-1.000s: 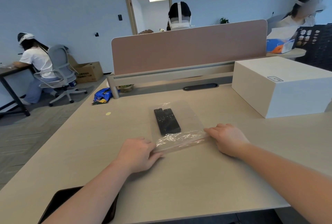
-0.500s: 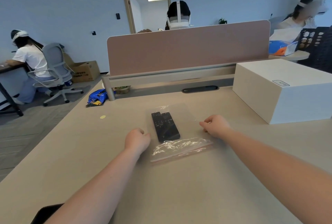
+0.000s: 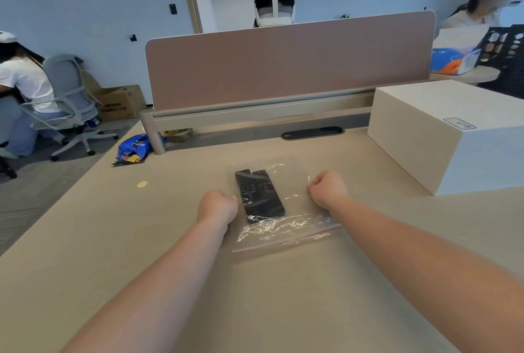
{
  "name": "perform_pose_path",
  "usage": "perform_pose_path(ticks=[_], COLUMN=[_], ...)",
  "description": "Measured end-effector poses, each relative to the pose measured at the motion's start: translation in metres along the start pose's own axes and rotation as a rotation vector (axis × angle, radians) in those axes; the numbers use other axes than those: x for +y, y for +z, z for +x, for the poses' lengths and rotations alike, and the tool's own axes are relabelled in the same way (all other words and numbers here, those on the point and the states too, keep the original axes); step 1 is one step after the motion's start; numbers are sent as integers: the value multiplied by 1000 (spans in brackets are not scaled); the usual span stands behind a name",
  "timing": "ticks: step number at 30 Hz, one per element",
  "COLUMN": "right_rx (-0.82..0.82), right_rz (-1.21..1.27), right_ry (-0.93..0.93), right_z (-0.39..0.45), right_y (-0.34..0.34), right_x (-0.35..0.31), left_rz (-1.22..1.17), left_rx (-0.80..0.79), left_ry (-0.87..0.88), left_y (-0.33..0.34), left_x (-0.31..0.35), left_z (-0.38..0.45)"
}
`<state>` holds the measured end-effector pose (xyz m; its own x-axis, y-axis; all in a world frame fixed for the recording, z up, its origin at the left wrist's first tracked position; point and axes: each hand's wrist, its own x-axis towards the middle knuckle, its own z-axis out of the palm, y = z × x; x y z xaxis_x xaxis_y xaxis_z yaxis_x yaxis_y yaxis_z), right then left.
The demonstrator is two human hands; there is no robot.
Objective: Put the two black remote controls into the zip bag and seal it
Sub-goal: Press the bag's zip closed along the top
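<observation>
With my left hand [image 3: 217, 206] and right hand [image 3: 326, 188] curled into fists on the bag's [image 3: 295, 228] sides, the remotes [image 3: 259, 193] could slide out if its seal is incomplete.

zip bag [image 3: 286, 228]: clear glossy plastic film, crinkled near its strip, centre frame | remote controls [image 3: 259, 192]: black matt plastic | desk [image 3: 113, 253]: pale wood-look top, smooth, matt | box [image 3: 450, 131], right: white, smooth, matt | divider panel [image 3: 289, 66], upper centre: pinkish, cloth-like, matt | rail [image 3: 255, 116] below it: brushed grey metal
</observation>
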<state>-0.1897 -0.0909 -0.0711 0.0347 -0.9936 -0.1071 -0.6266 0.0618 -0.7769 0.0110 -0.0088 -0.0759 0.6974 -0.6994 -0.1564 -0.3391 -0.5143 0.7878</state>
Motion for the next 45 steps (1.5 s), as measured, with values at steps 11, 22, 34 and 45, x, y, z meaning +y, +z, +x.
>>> perform_pose_path(ticks=[11, 22, 34, 45], right_rx=[169, 416, 456, 344], right_rz=[-26, -353, -569, -927], right_ry=[56, 113, 152, -94], right_z=[42, 89, 114, 96], right_y=[-49, -87, -98, -100], right_x=[35, 57, 57, 67], left_rz=[13, 53, 152, 158], left_rx=[-75, -142, -117, -109], left_ry=[146, 236, 280, 313], left_y=[66, 141, 171, 167], left_x=[54, 107, 122, 113], left_z=[9, 26, 28, 25])
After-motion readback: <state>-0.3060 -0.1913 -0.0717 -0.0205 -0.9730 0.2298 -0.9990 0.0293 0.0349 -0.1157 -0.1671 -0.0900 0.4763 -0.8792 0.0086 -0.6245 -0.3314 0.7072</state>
